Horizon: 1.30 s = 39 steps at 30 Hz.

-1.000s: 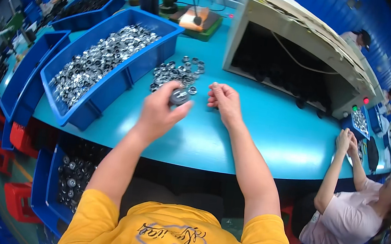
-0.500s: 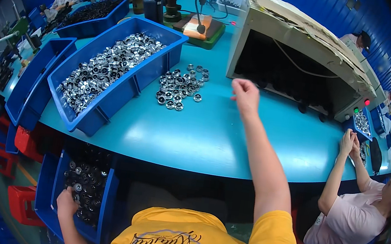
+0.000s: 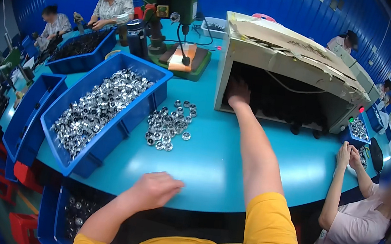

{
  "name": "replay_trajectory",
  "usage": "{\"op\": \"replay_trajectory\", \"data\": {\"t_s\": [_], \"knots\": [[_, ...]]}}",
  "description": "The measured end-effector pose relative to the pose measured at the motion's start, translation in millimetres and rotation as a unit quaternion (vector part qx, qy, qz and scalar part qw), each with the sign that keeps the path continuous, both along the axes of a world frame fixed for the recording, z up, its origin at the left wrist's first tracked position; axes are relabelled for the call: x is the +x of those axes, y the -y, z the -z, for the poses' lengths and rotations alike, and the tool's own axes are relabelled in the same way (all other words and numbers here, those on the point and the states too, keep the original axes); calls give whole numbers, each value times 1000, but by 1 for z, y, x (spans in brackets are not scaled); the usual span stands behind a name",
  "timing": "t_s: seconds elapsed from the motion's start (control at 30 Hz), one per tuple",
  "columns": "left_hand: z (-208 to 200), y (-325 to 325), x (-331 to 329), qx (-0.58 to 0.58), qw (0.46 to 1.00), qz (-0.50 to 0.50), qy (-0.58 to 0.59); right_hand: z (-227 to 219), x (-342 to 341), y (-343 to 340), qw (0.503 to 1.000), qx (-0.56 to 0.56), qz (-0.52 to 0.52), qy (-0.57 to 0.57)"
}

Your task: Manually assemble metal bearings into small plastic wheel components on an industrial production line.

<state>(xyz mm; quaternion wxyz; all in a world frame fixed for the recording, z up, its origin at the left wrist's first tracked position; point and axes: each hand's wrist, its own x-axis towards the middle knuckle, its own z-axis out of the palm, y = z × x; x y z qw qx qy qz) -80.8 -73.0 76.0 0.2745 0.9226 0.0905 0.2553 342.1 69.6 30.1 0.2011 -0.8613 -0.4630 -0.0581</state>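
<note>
My right hand (image 3: 239,92) reaches into the dark opening of a worn cream-coloured box (image 3: 227,52); its fingers look stretched out, dim in the shadow, near dark round parts inside. Over the table's front edge, my left hand (image 3: 155,191) is closed, fingers drawn together and slightly blurred; anything inside it is hidden. Left of the box, a loose group of small shiny round metal parts with dark centres (image 3: 168,127) lies on the table. A large blue bin (image 3: 129,122) beside them is heaped with similar parts. Below the table edge, a lower blue bin (image 3: 61,213) holds dark round parts, partly hidden by my left arm.
A green drill press (image 3: 176,2) stands at the back, near a dark bottle (image 3: 138,39). An empty-looking blue bin (image 3: 35,117) leans at the left. A co-worker in a pink shirt (image 3: 356,224) sits at the right; others work farther back. Red stools (image 3: 21,230) stand below left.
My right hand has gone from in front of the box into its opening. My left hand has risen from the lower bin to the table's front edge. The view has tilted up.
</note>
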Motion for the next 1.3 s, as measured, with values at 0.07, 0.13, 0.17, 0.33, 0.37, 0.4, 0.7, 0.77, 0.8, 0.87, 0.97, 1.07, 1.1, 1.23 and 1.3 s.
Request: {"op": "replay_trajectory", "data": {"t_s": [0.07,0.13,0.17,0.33,0.37,0.4,0.7,0.77,0.8,0.87,0.97,1.07,1.1,1.23,1.3], "knots": [[11,-17,51,2,997,75,2,10,27,-21,999,48,5,-7],[28,-24,87,-32,993,112,9,16,58,-49,998,56,-5,43],[39,-27,101,-51,991,123,19,12,72,-62,994,44,-13,96],[69,-36,120,-69,988,131,37,-18,79,-99,882,315,-47,347],[73,-38,121,-73,988,133,34,-22,85,-104,875,324,-47,357],[77,-39,122,-80,987,135,30,-25,90,-107,874,323,-45,359],[69,-42,127,-77,989,127,-13,-28,111,-127,897,287,-34,335],[69,-43,125,-96,986,135,-29,-25,112,-123,896,286,-32,338],[68,-43,124,-108,983,141,-40,-25,113,-121,895,287,-31,340],[70,-44,125,-90,986,136,-19,-27,114,-119,894,289,-28,341],[72,-44,125,-91,987,134,-4,-30,113,-119,892,293,-25,344],[71,-44,123,-103,985,138,-2,-27,107,-111,885,303,-24,353],[71,-44,121,-104,985,139,-3,-23,104,-107,881,311,-24,356],[74,-43,118,-108,984,139,3,-15,87,-75,895,293,-33,335],[75,-42,118,-107,984,140,11,-19,77,-53,935,235,-30,263]]}}
